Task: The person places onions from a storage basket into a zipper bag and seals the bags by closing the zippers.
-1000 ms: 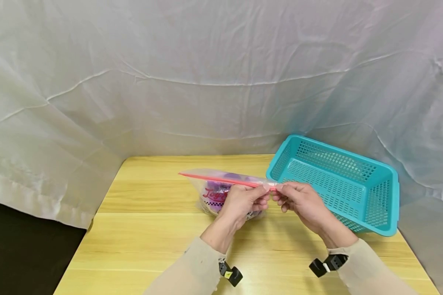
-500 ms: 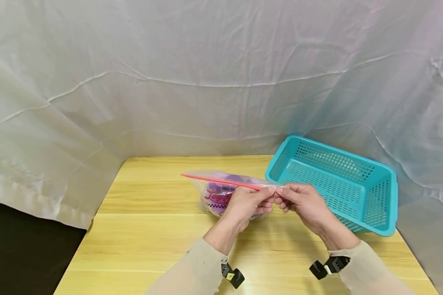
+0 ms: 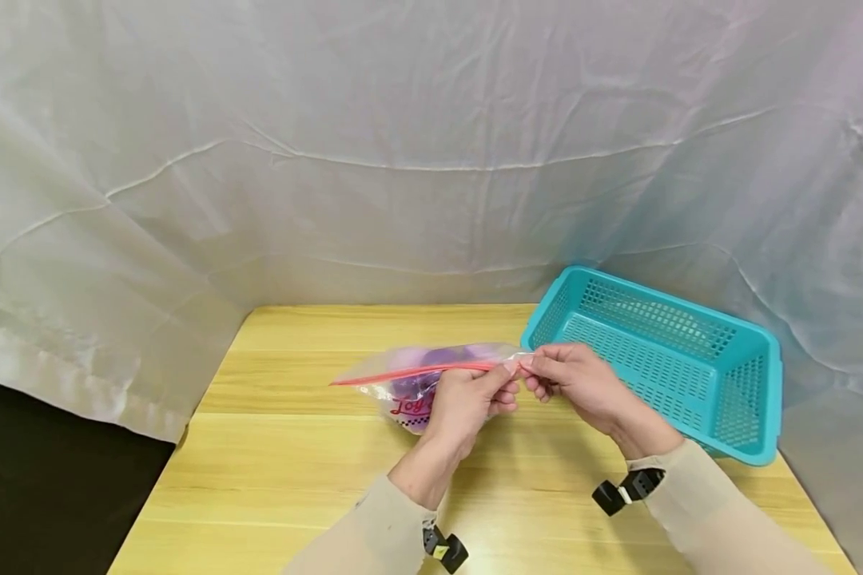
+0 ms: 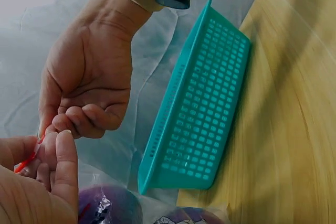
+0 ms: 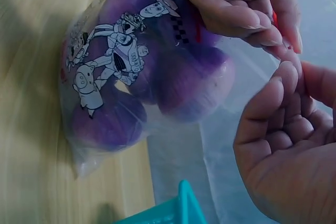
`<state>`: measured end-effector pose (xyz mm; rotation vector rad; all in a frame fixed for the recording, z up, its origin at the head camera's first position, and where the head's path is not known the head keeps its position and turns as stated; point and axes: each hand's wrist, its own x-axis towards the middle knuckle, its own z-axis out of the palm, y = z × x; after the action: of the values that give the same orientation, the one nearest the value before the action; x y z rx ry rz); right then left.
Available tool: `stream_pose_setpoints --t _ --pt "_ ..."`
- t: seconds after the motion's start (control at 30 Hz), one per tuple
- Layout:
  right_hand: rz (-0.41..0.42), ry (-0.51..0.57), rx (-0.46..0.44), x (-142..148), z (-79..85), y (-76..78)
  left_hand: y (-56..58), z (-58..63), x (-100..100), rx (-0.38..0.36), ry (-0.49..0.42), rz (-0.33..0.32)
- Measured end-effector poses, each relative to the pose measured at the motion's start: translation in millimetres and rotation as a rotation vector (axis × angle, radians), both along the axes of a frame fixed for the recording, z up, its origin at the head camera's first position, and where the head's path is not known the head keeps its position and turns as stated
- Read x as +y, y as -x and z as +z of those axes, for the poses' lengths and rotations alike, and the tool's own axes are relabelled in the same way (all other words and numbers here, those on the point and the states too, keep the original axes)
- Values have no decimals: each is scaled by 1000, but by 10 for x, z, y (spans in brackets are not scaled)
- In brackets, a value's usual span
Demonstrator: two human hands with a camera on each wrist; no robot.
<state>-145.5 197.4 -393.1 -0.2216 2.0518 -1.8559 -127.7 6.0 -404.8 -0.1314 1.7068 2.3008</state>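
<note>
A clear zip bag [image 3: 406,407] with a red zip strip hangs low over the table, its left end dipping. Cartoon figures are printed on its side in the right wrist view, and several purple round things [image 5: 197,82] show through the plastic. Near the right end of the strip, my left hand [image 3: 462,407] pinches the edge between thumb and fingers. My right hand [image 3: 582,387] pinches the bag's right corner, its thumb and fingertips right beside the left ones. Both hands' other fingers are curled. The left hand covers part of the bag in the head view.
A turquoise perforated basket [image 3: 769,399] stands at the right rear of the wooden table [image 3: 259,471], close to the right hand. Pale grey cloth [image 3: 403,224] hangs behind and at the sides. Each wrist wears a black camera.
Both hands have shifted slightly left. The left end of the red strip has moved left and down, so the strip now slopes the other way; the pinches stay near the right corner.
</note>
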Motion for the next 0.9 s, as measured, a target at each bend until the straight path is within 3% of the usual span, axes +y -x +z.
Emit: stream_pose_setpoints --t 0.17,0.37,0.9 --pt "15 3 -57 -7 -1 -48 42 -8 -31 -38 -30 -74" --pt "-26 30 -50 -12 -21 -95 94 -18 -32 -85 -66 -151" --pt "-99 87 -63 -8 -53 -67 75 30 1 -76 -77 -70"
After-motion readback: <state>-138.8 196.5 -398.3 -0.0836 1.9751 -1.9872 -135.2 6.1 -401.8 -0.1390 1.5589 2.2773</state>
